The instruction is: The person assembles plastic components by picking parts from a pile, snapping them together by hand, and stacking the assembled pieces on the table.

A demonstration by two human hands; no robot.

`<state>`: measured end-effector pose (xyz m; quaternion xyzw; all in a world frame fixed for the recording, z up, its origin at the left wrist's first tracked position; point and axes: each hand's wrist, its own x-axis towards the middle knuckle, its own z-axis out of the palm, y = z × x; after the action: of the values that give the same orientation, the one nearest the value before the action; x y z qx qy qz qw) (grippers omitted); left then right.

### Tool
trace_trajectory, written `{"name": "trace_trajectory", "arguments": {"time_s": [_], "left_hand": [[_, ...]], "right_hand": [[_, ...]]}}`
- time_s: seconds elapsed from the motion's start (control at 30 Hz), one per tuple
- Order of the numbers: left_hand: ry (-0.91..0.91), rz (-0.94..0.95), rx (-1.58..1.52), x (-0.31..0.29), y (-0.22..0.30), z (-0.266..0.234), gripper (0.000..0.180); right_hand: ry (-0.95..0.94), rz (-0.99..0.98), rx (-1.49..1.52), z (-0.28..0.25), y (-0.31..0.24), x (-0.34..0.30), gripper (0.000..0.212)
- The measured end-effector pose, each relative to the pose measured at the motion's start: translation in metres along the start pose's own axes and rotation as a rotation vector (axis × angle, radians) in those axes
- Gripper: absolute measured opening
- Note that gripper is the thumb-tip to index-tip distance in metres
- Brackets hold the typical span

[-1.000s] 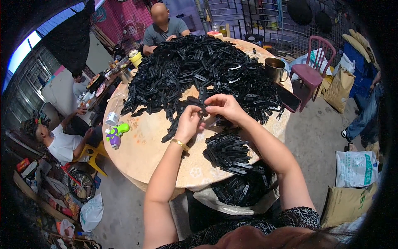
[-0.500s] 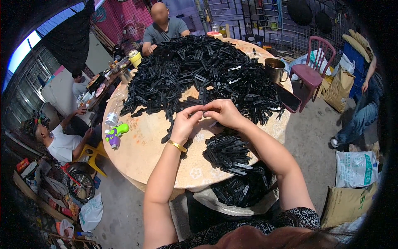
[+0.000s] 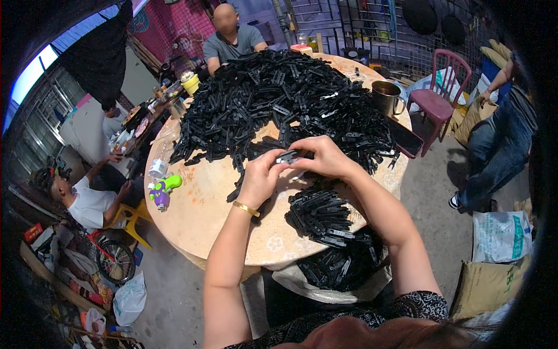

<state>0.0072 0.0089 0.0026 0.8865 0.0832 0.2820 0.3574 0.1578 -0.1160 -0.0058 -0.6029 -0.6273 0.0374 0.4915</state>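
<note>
Over the round table (image 3: 215,227), my left hand (image 3: 259,176) and my right hand (image 3: 323,158) meet fingertip to fingertip. Between them they pinch a small black plastic part (image 3: 286,157), a narrow piece with a light glint on it. Just beyond my fingers rises a large heap of similar black plastic parts (image 3: 261,96). Below my right wrist lies a smaller stack of black parts (image 3: 318,215) at the table's near edge. An open sack (image 3: 372,284) under that edge holds more of them.
A metal mug (image 3: 385,96) and a phone (image 3: 405,139) are at the table's right. A green-purple toy gun (image 3: 164,191) and a clear bottle (image 3: 158,167) lie left. One person (image 3: 229,41) sits opposite, others at left; another person (image 3: 500,139) stands right, near a red chair (image 3: 439,96).
The black part now shows between my fingertips, where it was hidden before. My right hand has tilted slightly. The person at the right has stepped further into view and reaches toward a sack.
</note>
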Motion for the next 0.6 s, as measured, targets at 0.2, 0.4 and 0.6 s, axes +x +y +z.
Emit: {"name": "trace_trajectory", "arguments": {"time_s": [0.2, 0.4, 0.6], "left_hand": [[0.049, 0.175, 0.119, -0.001, -0.003, -0.001, 0.022], [-0.043, 0.15, -0.061, 0.002, 0.0, -0.006, 0.026], [-0.102, -0.105, -0.185, 0.002, -0.006, -0.008, 0.023]], "right_hand": [[0.088, -0.144, -0.096, 0.003, 0.001, 0.0, 0.028], [0.078, -0.125, -0.155, 0.004, 0.0, -0.002, 0.028], [-0.027, 0.126, 0.066, -0.02, -0.015, -0.007, 0.043]]}}
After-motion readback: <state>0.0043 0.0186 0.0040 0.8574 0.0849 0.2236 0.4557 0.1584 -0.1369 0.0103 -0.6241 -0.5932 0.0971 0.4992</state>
